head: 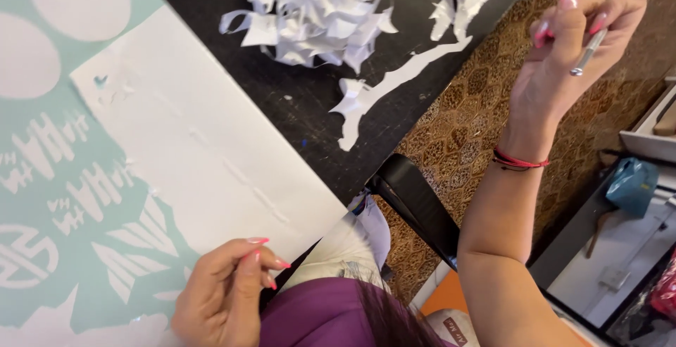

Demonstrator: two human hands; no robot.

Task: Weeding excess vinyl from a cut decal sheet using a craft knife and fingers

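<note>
Left hand (224, 292) pinches the near edge of the white sheet (204, 157), fingers curled on it. Right hand (570, 51) is raised off past the surface (310, 101) edge, closed around a thin metal tool (589, 51). Sheet lies on the teal stencil (63, 199). Paper scraps (310, 13) sit beyond the sheet.

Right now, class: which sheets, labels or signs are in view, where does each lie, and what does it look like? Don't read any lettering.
Vinyl sheet: left, on the table; mint green with white cut-out shapes and circles.
White backing sheet: centre, overlapping it; plain.
Small label: bottom edge; pale, dark print.
</note>
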